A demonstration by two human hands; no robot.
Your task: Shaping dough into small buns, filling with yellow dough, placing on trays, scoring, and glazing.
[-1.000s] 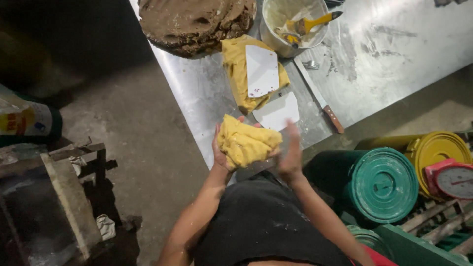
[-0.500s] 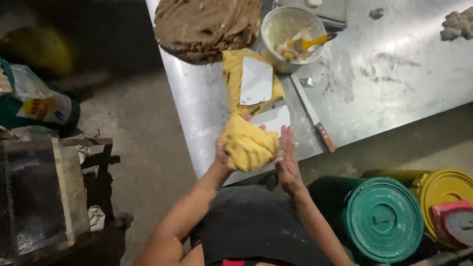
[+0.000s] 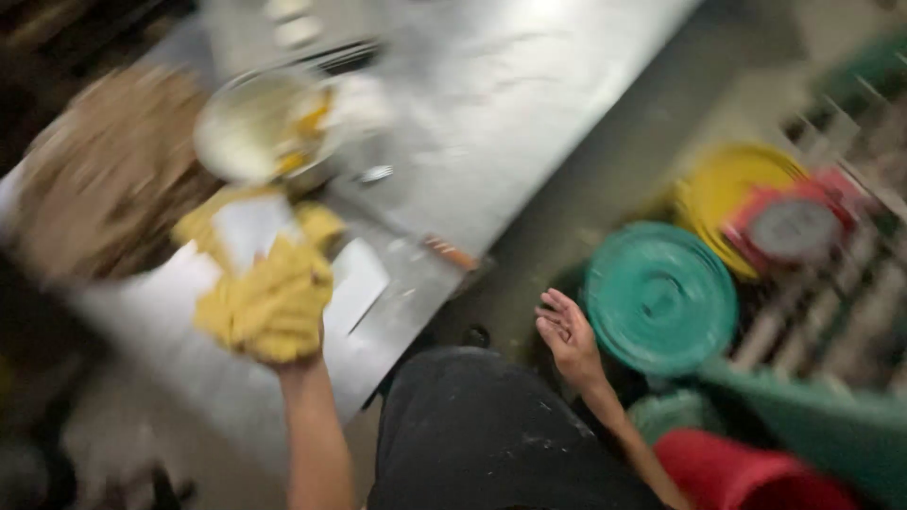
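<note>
The left hand (image 3: 283,345) is holding up a lump of yellow dough (image 3: 269,302). Its fingers are curling around the back of the lump, so they are mostly hidden, but they are plainly gripping it. The dough is sitting on top of those fingers, over the edge of the shiny metal table (image 3: 491,113). The right hand (image 3: 567,331) is hanging off to the side with its fingers spread wide and holding nothing. It is well apart from the dough, and a green lid (image 3: 661,297) is lying just past its fingertips. More yellow dough (image 3: 203,227) with a white scraper (image 3: 248,227) on it is lying on the table, just beyond the gripping fingers. A white bowl (image 3: 255,127) is standing farther out, with a big brown lump (image 3: 104,175) beside it. The picture is blurry, so small things are hard to tell. The soft lump looks heavy for one hand and could sag or slip, so I think a good way is cupping it from below, keeping it over the table, and bringing the open hand in to help.
</note>
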